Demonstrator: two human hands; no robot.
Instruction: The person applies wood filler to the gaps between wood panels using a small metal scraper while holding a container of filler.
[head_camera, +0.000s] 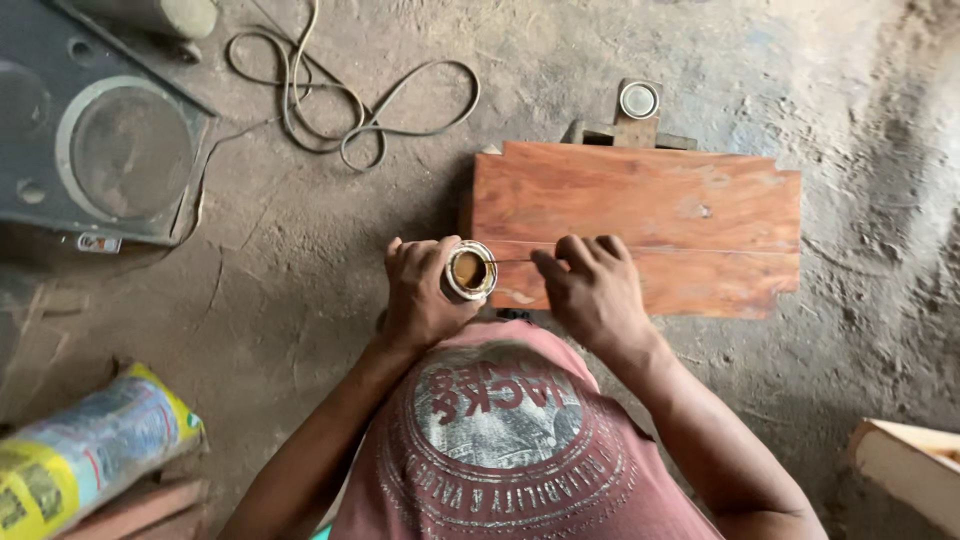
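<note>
The left hand (420, 295) has its grip clenched round a small open tin (470, 270); the right hand (590, 290) pinches a thin stick (512, 261) at the tin's mouth, above a reddish wooden board (650, 215) on the floor (300, 250).

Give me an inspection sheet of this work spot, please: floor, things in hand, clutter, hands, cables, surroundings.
Surface: dusty earthen floor.
Job's things: small open tin of brown liquid; thin stick reaching into it; reddish wooden board.
Clutter: round lid on a wood scrap; printed sack.
Grippers: left hand wraps the tin; right hand pinches the stick.
Cables: black cable looped loosely.
Surroundings: speaker box; pale wooden block.
</note>
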